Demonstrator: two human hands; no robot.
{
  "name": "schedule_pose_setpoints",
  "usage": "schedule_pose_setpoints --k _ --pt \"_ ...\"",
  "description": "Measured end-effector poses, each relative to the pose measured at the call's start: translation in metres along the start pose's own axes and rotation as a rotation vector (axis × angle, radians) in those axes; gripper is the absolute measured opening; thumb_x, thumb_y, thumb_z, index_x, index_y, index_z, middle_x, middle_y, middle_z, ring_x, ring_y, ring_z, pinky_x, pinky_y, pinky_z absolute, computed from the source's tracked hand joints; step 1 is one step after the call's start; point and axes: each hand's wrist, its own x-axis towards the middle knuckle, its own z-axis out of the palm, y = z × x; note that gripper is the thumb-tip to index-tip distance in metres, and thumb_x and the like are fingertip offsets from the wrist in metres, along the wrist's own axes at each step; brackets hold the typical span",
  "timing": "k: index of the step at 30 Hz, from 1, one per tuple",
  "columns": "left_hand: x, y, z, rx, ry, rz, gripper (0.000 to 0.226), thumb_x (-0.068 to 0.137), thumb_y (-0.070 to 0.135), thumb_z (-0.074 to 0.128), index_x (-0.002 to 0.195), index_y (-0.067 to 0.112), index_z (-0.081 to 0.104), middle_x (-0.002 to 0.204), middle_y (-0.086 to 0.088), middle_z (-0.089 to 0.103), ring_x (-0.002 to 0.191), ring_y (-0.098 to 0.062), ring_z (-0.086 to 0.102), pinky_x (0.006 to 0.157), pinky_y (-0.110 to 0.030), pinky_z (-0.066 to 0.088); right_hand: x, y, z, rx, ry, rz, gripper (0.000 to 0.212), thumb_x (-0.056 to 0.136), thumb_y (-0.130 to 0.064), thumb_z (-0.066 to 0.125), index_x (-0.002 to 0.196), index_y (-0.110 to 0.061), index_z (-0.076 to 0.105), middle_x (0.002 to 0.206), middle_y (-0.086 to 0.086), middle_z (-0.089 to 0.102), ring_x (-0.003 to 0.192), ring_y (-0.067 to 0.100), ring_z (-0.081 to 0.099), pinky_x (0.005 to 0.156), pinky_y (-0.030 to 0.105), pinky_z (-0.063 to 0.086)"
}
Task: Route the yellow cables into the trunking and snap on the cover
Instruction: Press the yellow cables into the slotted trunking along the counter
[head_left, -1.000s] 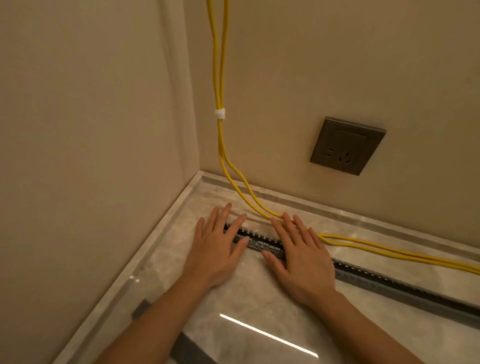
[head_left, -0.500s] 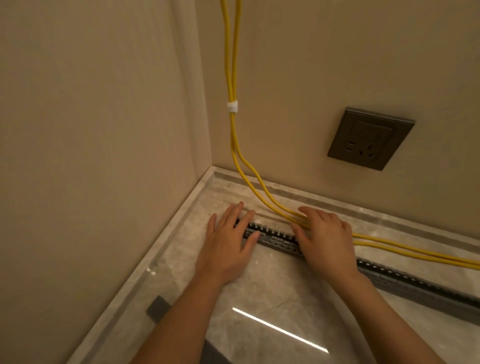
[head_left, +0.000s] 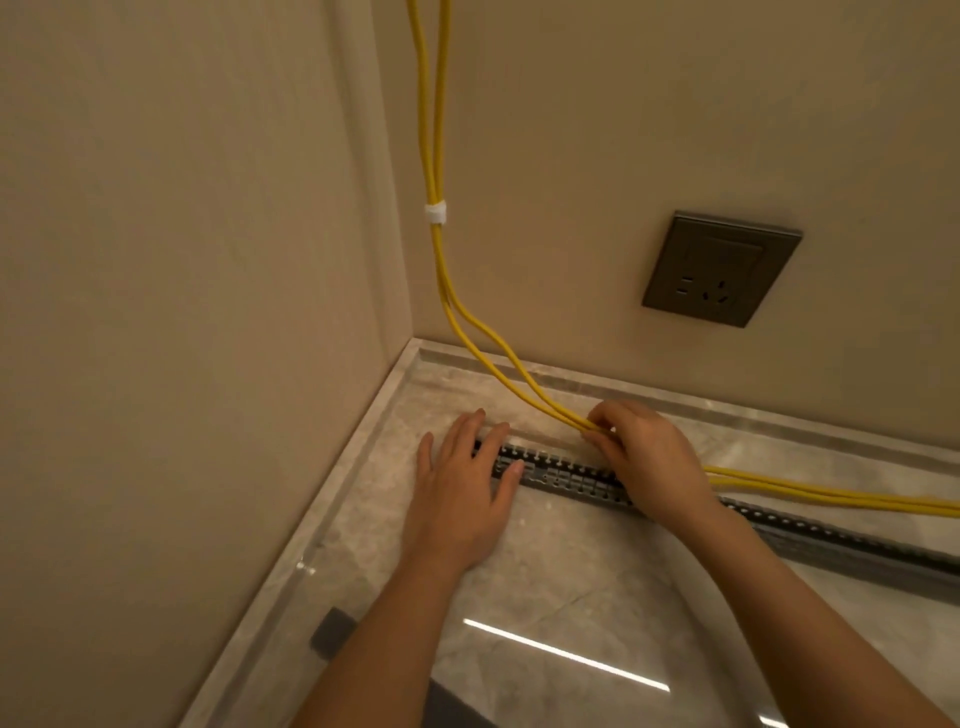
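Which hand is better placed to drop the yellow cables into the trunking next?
Probably the right hand: its fingers pinch the yellow cables just behind the open trunking. The left hand lies flat on the trunking's end, apparently steadying it.

- yellow cables (head_left: 470, 343): upper run cut off by the top edge, far run by the right edge. A short stretch is hidden inside my right hand (head_left: 649, 462), so I cannot tell how my fingertips sit on them.
- trunking (head_left: 566, 475): near end covered by the fingers of my left hand (head_left: 462, 499). Another stretch is hidden under my right hand and wrist, and the far end leaves the right edge. The inside is too dark to read.
- grey strip (head_left: 332, 631): partly hidden by my left forearm (head_left: 374, 649). I cannot identify it.
- left forearm and right forearm (head_left: 810, 623): both cut off by the bottom edge.
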Motion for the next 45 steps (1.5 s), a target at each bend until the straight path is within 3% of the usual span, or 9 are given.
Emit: schedule_pose_setpoints --k 7,14,19,23,32,35,38,41,45 --pt "0.0 0.0 -0.001 0.01 0.002 -0.022 0.071 0.083 0.055 0.004 0.142 0.029 0.034 0.154 0.001 0.023 0.143 -0.014 0.014 0.117 -0.04 0.004 -0.011 -0.036 -0.035 -0.007 0.188 -0.128 0.008 0.085 -0.025 0.065 0.083 -0.018 0.066 0.074 -0.006 0.06 0.067 0.015 0.057 0.051 0.031 0.044" --pt "0.001 0.0 -0.001 0.037 -0.05 -0.039 0.072 0.083 0.061 0.002 0.143 0.034 0.031 0.156 0.002 0.017 0.144 -0.017 0.007 0.118 -0.041 0.002 -0.015 -0.073 -0.055 0.097 0.318 -0.25 0.016 0.086 -0.028 0.057 0.084 -0.015 0.067 0.076 -0.006 0.06 0.066 0.009 0.052 0.053 0.028 0.044" --pt "-0.001 0.001 -0.003 0.038 -0.033 -0.038 0.077 0.079 0.062 0.001 0.142 0.032 0.033 0.156 0.0 0.019 0.145 -0.02 0.005 0.117 -0.045 0.0 -0.011 -0.055 -0.01 0.083 0.276 -0.19 0.016 0.085 -0.029 0.056 0.083 -0.016 0.065 0.076 -0.005 0.059 0.071 0.015 0.057 0.054 0.031 0.047" --pt "-0.001 0.002 -0.002 0.072 -0.014 -0.072 0.083 0.077 0.064 0.0 0.148 0.025 0.02 0.159 -0.001 0.006 0.145 -0.02 -0.011 0.115 -0.05 -0.008 -0.014 -0.04 0.025 0.093 0.395 -0.105 0.011 0.086 -0.022 0.061 0.084 -0.014 0.067 0.078 -0.002 0.062 0.072 0.016 0.057 0.056 0.03 0.049" --pt "0.0 0.001 0.0 -0.093 0.183 -0.19 0.103 0.074 0.071 0.027 0.149 0.005 0.005 0.158 -0.012 0.0 0.145 -0.026 0.001 0.115 -0.046 0.003 -0.019 -0.033 0.059 -0.022 0.475 -0.15 0.019 0.086 -0.024 0.054 0.084 -0.011 0.068 0.079 0.003 0.065 0.073 0.022 0.056 0.063 0.032 0.043" --pt "-0.002 0.001 -0.004 -0.157 0.319 -0.142 0.089 0.077 0.061 0.043 0.143 0.004 0.023 0.152 -0.015 0.017 0.14 -0.029 0.019 0.113 -0.046 0.02 -0.019 -0.037 0.058 -0.093 0.42 -0.138 0.021 0.087 -0.029 0.051 0.083 -0.014 0.065 0.078 0.001 0.063 0.068 0.02 0.057 0.058 0.03 0.042" --pt "-0.009 0.003 -0.012 -0.354 0.569 -0.068 0.047 0.079 0.037 0.058 0.115 0.014 0.038 0.124 -0.005 0.032 0.113 -0.022 0.041 0.095 -0.032 0.045 -0.02 -0.039 0.057 -0.147 0.372 -0.152 0.024 0.089 -0.034 0.046 0.083 -0.017 0.063 0.077 -0.002 0.063 0.062 0.018 0.057 0.055 0.028 0.04" --pt "-0.017 -0.001 -0.017 -0.295 0.611 0.123 0.03 0.082 0.021 0.053 0.11 0.014 0.042 0.117 -0.004 0.034 0.107 -0.022 0.043 0.093 -0.032 0.043 -0.021 -0.041 0.056 -0.155 0.334 -0.154 0.029 0.088 -0.04 0.045 0.093 -0.019 0.064 0.082 -0.003 0.066 0.064 0.018 0.06 0.057 0.028 0.042" --pt "0.004 -0.007 -0.03 0.239 0.408 0.49 0.035 0.089 0.02 0.045 0.12 0.011 0.056 0.131 -0.006 0.052 0.131 -0.026 0.04 0.109 -0.048 0.026 -0.022 -0.039 0.059 -0.193 0.315 -0.164 0.036 0.084 -0.045 0.05 0.103 -0.019 0.064 0.086 -0.002 0.069 0.07 0.019 0.063 0.06 0.029 0.044"
